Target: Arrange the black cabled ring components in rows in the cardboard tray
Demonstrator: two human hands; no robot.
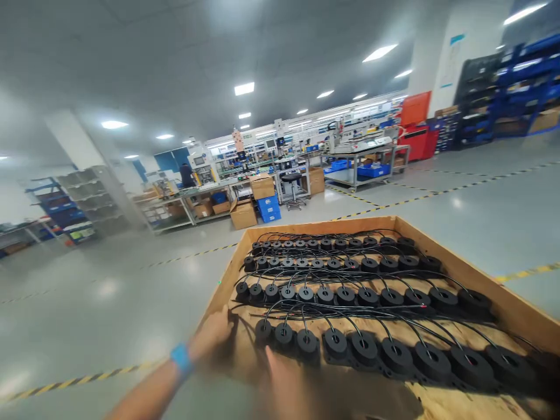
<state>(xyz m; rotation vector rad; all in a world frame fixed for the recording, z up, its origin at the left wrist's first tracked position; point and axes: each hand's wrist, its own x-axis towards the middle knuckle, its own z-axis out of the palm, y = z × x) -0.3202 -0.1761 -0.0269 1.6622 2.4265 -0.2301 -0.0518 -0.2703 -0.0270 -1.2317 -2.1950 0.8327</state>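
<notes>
A wooden crate with low walls holds rows of black ring-shaped parts, each with a hole in the middle and a black cable. My left hand, with a blue band on its wrist, is at the crate's left wall near the front row. Blur and its angle hide how its fingers are bent. Low in the view, my right hand reaches in with one digit near the leftmost front-row parts. Its other fingers are smeared, and whether it touches a part cannot be made out.
Grey floor with yellow-black tape lines surrounds the crate. Beyond stand a cardboard box, blue bins, a black stool and a steel cart. A person is at the far benches. Blue shelving is at right.
</notes>
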